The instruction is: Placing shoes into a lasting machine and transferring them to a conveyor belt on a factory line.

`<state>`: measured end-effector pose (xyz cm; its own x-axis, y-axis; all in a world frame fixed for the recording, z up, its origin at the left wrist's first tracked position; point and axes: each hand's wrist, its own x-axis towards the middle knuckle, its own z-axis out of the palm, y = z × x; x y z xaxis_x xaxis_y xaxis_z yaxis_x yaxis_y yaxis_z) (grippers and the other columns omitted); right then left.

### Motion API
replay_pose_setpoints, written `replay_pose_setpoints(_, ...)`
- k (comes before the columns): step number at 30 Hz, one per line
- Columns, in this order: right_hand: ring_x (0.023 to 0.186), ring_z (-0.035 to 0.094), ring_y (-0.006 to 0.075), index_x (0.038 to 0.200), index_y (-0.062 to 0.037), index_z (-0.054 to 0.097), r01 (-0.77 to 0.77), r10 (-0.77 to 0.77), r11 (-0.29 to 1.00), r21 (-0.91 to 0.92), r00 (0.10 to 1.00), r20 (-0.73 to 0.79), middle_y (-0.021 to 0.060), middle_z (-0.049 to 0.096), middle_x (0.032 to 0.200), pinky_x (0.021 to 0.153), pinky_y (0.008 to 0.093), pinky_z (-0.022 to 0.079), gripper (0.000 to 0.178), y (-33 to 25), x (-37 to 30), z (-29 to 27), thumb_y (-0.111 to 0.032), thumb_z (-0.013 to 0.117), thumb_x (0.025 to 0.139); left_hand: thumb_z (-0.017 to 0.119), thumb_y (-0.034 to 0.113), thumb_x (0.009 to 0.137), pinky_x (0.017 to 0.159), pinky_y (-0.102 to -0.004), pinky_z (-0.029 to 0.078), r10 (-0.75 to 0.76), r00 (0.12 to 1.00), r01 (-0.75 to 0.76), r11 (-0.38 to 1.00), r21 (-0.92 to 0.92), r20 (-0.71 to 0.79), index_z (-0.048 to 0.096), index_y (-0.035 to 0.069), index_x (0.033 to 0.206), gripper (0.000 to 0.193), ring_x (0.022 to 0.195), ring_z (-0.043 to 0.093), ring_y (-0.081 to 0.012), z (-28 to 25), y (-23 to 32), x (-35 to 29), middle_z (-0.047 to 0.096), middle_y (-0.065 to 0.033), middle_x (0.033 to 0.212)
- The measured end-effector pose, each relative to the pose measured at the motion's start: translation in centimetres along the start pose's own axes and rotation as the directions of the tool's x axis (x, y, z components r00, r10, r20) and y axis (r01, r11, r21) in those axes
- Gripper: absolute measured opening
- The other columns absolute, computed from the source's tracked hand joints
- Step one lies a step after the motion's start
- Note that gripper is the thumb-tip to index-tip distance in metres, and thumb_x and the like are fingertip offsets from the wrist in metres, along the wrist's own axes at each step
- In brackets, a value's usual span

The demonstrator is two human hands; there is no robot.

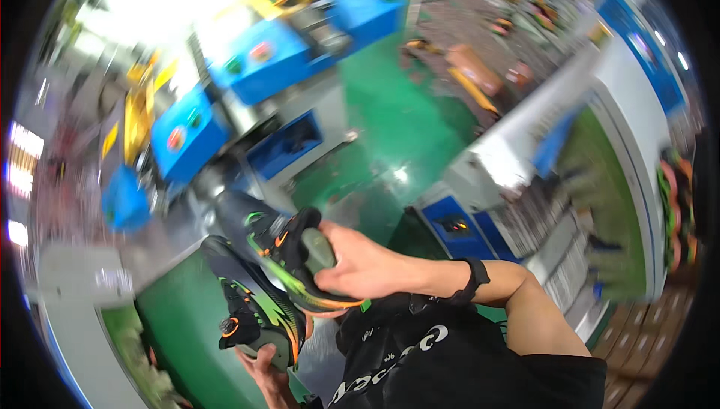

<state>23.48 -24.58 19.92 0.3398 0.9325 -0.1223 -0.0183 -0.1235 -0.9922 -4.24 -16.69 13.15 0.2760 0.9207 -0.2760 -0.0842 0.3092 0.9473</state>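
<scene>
Black shoes (262, 274) within both hands' grip

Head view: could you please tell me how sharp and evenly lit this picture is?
Head view: motion-smeared throughout, worst at the blue machines; fisheye bends the edges; glare whitens the upper left; the right hand and left hand, each holding a dark shoe, read clearest.

I wore a black shirt (420, 356) with white lettering across its front, and a black wristband (474, 278) above it, forearms bare.
</scene>
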Motion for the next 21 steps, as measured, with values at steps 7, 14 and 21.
replay_pose_setpoints(7, 0.110, 0.054, 0.0211, 0.133, 0.0022, 0.039, 0.039, -0.150, 0.972, -0.231, 0.861, -0.486, 0.0154, 0.057, 0.118, 0.095, 0.0347, 0.043, 0.061, -3.7, -23.9, -8.7, -0.008, 0.063, 0.078, 0.054, 0.006, 0.062, 0.079, -0.0377, 0.056, 0.009, 0.758, 0.024, 0.999, -0.042, 0.652, 0.040, -0.004, 0.132, 0.073, 0.092, 0.064, -0.0300, 13.2, 5.2, -2.9, 0.058, -0.0196, 0.111)
replay_pose_setpoints(14, 0.105, 0.056, 0.0203, 0.124, 0.0034, 0.049, 0.052, 0.059, 0.996, 0.066, 0.132, -0.990, 0.0102, 0.060, 0.110, 0.096, 0.0309, 0.042, 0.052, 0.1, -45.1, -4.5, -0.001, 0.062, 0.073, 0.062, 0.000, 0.051, 0.088, -0.0446, 0.054, -0.425, 0.346, 0.437, 0.862, 0.258, 0.836, 0.040, -0.005, 0.133, 0.085, 0.095, 0.065, -0.0363, 25.6, 2.8, -11.7, 0.059, -0.0210, 0.115)
replay_pose_setpoints(21, 0.095, 0.058, 0.0326, 0.123, 0.0070, 0.045, -0.324, -0.054, 0.944, 0.061, -0.334, -0.941, 0.0224, 0.059, 0.106, 0.091, 0.0352, 0.045, 0.053, 3.8, -45.9, -9.1, -0.008, 0.057, 0.074, 0.061, 0.001, 0.059, 0.084, -0.0328, 0.052, -0.534, 0.004, -0.166, 0.833, 0.527, 0.845, 0.047, -0.003, 0.127, 0.069, 0.091, 0.064, -0.0228, 38.8, 2.1, -17.1, 0.062, -0.0126, 0.108)
